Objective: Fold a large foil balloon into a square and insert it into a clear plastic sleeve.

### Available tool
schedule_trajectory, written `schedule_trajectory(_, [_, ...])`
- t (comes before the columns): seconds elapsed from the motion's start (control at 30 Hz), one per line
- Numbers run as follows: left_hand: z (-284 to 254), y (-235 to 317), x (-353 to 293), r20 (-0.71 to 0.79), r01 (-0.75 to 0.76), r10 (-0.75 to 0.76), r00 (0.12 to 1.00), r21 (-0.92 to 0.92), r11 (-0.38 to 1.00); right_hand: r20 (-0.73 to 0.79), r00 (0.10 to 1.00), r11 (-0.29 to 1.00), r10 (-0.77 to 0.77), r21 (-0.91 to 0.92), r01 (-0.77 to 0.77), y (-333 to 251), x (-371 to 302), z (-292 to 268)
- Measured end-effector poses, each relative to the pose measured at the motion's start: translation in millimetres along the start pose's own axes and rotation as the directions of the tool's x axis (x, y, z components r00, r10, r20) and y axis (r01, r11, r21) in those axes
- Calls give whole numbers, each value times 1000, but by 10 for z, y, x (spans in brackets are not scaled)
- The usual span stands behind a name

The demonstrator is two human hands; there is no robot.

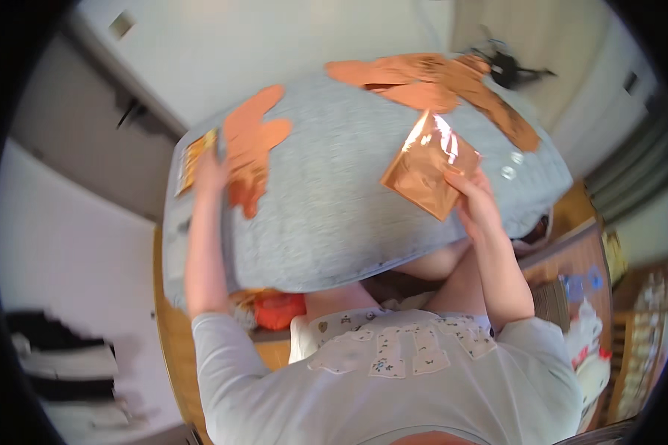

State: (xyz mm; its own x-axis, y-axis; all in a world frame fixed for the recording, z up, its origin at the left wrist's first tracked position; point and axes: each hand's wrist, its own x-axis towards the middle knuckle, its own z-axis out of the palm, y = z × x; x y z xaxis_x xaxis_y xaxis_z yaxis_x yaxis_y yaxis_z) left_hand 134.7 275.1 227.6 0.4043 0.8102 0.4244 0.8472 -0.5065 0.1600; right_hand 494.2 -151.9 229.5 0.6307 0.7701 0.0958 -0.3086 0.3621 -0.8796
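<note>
My right hand (pixel 475 199) grips the lower right corner of a flat, square clear plastic packet (pixel 424 167) with copper-brown contents, thumb on top. The packet is raised over the grey padded surface (pixel 319 200). At the far left, my left hand (pixel 211 172) reaches to a flat yellow-orange package (pixel 192 165) and overlaps its right edge; its fingers are blurred. Just right of that hand lies an orange mitten-shaped piece (pixel 254 137) with a darker, crumpled lower end. Across the back right, several similar orange pieces (pixel 412 80) overlap, with a long brown strip (pixel 501 115) running off them.
Two small clear round things (pixel 508 173) sit near the right edge. A black object with thin arms (pixel 506 70) is at the back right. Beneath the front left edge is a red bag (pixel 278 310). A brown low table (pixel 571 256) with things on it stands at right.
</note>
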Motion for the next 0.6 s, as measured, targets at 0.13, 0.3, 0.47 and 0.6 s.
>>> schedule_trajectory(0.13, [427,-211,387,222,61,-111,969,221,973,-196,976,981,99,186,-62,-109,29,-641])
schedule_trajectory(0.3, [513,-648,431,137,43,-79,987,247,968,-262,961,961,88,278,-12,-564,130,-1436])
schedule_trajectory(0.47, [455,-688,488,145,81,-85,986,32,996,-293,948,945,120,328,-18,-931,334,-1630])
schedule_trajectory(0.6, [352,-1051,599,37,162,-159,987,-116,980,-316,927,979,203,87,-185,-713,607,-1684])
